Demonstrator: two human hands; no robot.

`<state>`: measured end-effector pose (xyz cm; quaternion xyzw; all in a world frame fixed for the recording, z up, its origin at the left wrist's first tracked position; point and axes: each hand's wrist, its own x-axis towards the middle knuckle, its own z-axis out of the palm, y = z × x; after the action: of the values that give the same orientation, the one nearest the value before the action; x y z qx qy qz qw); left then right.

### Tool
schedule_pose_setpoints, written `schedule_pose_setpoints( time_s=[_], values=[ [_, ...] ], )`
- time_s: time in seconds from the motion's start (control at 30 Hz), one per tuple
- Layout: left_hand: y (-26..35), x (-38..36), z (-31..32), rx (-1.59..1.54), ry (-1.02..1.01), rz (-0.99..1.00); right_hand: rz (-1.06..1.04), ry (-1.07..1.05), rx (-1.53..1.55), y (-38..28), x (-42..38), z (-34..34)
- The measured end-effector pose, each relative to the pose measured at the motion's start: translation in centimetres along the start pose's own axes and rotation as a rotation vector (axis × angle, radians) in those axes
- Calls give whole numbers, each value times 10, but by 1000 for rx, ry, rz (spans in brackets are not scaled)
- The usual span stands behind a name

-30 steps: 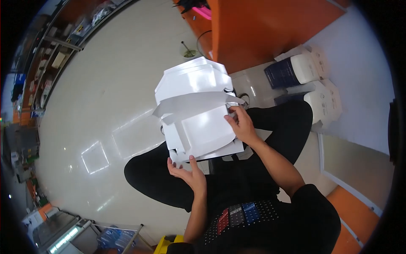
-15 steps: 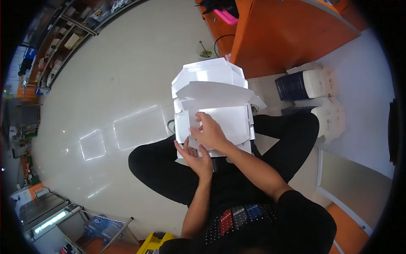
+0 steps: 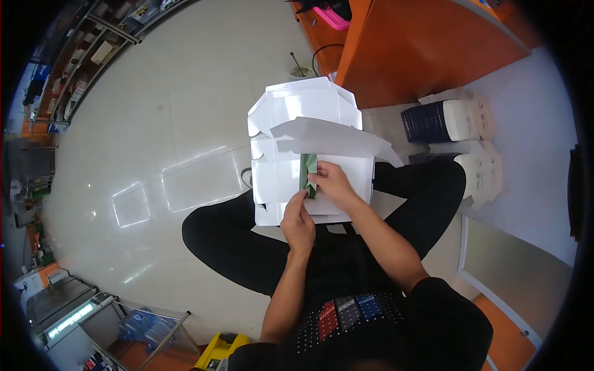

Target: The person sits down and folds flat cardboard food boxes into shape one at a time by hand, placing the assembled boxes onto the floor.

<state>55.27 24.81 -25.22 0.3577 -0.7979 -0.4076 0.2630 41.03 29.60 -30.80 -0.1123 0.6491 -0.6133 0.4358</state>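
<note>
Centrally, one green strip (image 3: 309,168), pinched between thumb and fingertips of left hand (image 3: 297,224) and right hand (image 3: 333,184); fingers nearly closed.

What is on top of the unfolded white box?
Over the box, a green piece is held by the left hand and right hand; a white flap is raised. What lies beneath the hands and flap is hidden.

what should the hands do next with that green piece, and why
Probably ease the green piece open with the right hand while the left hand steadies its near end. It looks creased or folded, its light and dark green parts both show, and both hands are already at it, over the white box.
</note>
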Motion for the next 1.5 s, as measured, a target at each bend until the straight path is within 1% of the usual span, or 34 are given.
schedule_pose_setpoints(
  time_s=[0.07,0.17,0.2,0.3,0.33,0.4,0.43,0.53,0.57,0.67,0.77,0.87,0.9,1.0,1.03,1.07,1.13,1.17,1.27,1.3,1.37,1.4,1.47,1.5],
  values=[
    [3,-3,4,11,-65,36,232,-101,344,-11,-13,-16],
    [5,-4,7,63,-143,130,225,-53,404,-18,-23,-22],
    [6,-5,8,79,-156,134,230,-41,427,-19,-24,-21],
    [10,-7,5,149,-183,143,238,42,462,-16,-30,-6],
    [14,-9,5,177,-190,142,216,79,412,-17,-35,1],
    [18,-8,5,213,-180,140,166,155,306,-19,-46,15],
    [20,-9,4,222,-168,139,65,177,241,-12,-47,21],
    [19,-12,6,211,-176,100,84,176,304,-13,-55,22],
    [17,-12,7,205,-179,81,41,185,210,-3,-54,21],
    [11,-13,10,191,-141,97,132,205,312,-15,-60,22],
    [24,-6,10,168,-75,39,147,147,260,-9,-60,17],
    [22,-6,9,112,-164,-8,173,163,314,-12,-62,17],
    [22,-7,10,99,-165,-31,189,161,343,-11,-63,17],
    [19,-7,12,-70,-191,-101,218,133,382,-11,-64,8],
    [20,-6,11,-194,-232,-225,223,116,369,-13,-65,3],
    [19,-5,11,-393,-223,-373,230,100,355,-15,-68,-1],
    [19,2,8,-793,-195,-659,159,-5,369,-35,-77,-10],
    [26,5,4,-781,-231,-673,122,-61,377,-45,-81,-13],
    [33,4,-6,-847,-402,-609,66,-225,222,-61,-91,-23],
    [43,7,-10,-807,-410,-556,48,-254,207,-59,-91,-26],
    [38,8,-6,-819,-378,-441,8,-303,174,-53,-90,-33],
    [38,8,-5,-825,-362,-390,6,-263,176,-57,-92,-31],
    [42,9,-8,-789,-358,-432,5,-186,182,-67,-97,-25],
    [45,9,-8,-784,-352,-463,-68,-98,75,-71,-102,-25]
  ],
)
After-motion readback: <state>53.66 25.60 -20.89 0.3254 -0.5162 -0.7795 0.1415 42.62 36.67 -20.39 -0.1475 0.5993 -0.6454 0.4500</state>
